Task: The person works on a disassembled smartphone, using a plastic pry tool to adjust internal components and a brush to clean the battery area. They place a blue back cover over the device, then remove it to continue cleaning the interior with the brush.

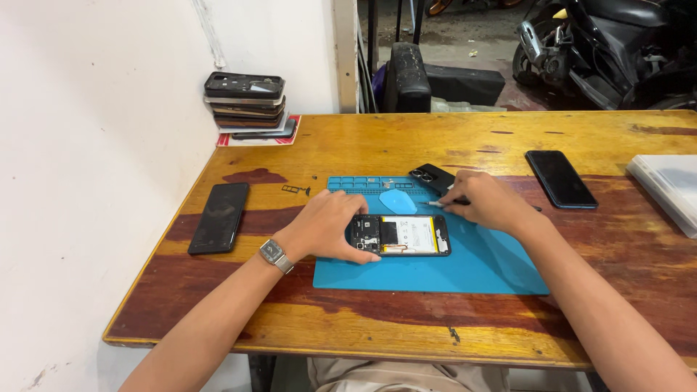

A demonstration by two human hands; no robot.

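An opened phone [404,235] lies on a blue work mat [465,268], its battery and circuit board showing. My left hand [328,225] rests on the phone's left end and holds it steady. My right hand [486,202] is just behind the phone's right end, fingers closed around a thin tool [438,205] whose tip points left. A light blue pick [398,201] lies on the mat behind the phone. A black back cover [431,176] sits at the mat's far edge.
A dark phone [218,216] lies at the left on the wooden table [406,141], another black phone [560,178] at the right. A stack of phones [245,101] stands in the far left corner. A white box [671,185] sits at the right edge.
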